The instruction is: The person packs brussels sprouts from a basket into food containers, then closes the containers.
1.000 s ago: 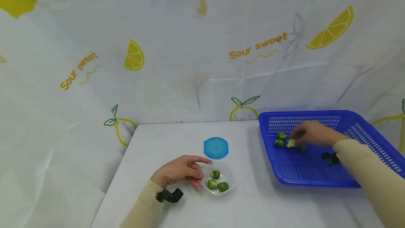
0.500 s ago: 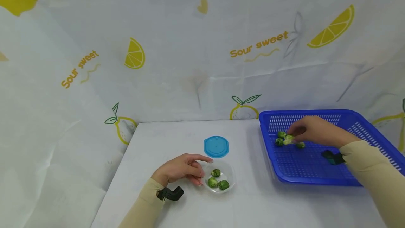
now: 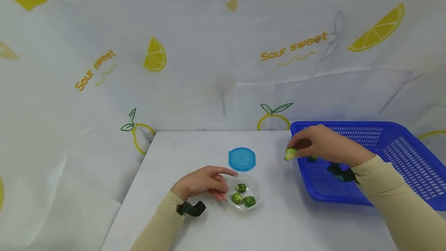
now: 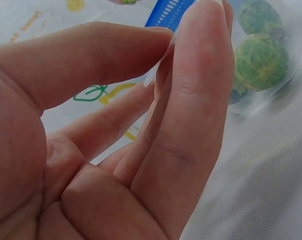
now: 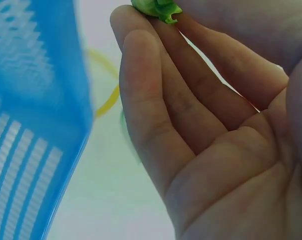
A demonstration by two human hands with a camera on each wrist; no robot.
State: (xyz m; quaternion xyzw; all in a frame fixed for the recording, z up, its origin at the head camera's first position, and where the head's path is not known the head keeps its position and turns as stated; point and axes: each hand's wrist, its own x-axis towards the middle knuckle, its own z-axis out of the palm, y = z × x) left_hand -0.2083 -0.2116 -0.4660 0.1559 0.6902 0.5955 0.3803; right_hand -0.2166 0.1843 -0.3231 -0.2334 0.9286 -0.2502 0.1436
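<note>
My right hand [image 3: 324,144] pinches a pale green Brussels sprout [image 3: 290,154] between thumb and fingertips, over the left rim of the blue basket [image 3: 348,200]. In the right wrist view, part of this sprout [image 5: 158,9] shows at the fingertips. On the table my left hand [image 3: 205,183] pinches the left rim of a clear plastic bowl [image 3: 257,189]. Inside that bowl lie three Brussels sprouts [image 3: 237,198]. The left wrist view shows thumb and fingers meeting at the thin clear rim, with the bowl's sprouts [image 4: 261,61] beyond them.
A blue lid [image 3: 242,159] lies flat just behind the bowl. Within the basket another sprout [image 3: 312,159] is partly hidden by the right hand. A white cloth with lemon prints [image 3: 209,69] hangs behind the table [image 3: 275,227].
My right hand has lifted the Brussels sprout from the basket floor and carried it left to the basket's rim. The left hand stays at the bowl. The head view has shifted slightly.
</note>
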